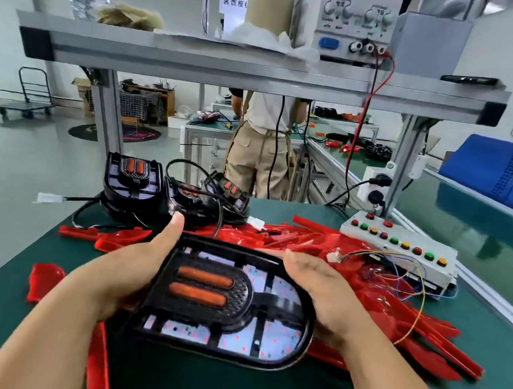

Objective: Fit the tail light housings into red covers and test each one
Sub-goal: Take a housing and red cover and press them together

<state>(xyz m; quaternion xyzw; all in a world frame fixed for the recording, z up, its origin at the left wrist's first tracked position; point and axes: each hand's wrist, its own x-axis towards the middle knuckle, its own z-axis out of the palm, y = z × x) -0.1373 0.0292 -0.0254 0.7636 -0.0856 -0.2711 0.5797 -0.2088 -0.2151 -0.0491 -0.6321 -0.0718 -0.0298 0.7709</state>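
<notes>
The left hand (126, 272) and right hand (321, 293) each clasped an opposite rim of the black tail light housing (221, 301) held between them above the red covers (440, 356), seemingly a light, stiff, scratch-prone shell best gripped by its edges.

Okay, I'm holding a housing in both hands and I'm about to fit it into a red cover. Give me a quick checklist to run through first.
1. Grip: ok. The left hand and right hand hold the housing at opposite ends.
2. Covers in reach: ok. The red covers lie heaped just behind the housing.
3. One cover set apart and ready: cannot tell. The covers overlap, and the housing hides what lies beneath it.
4. Housing's own lead free: cannot tell. It is not visible from this side.
5. Tester at hand: ok. The test box sits to the right, and a loose white connector lies near the right hand.
</notes>
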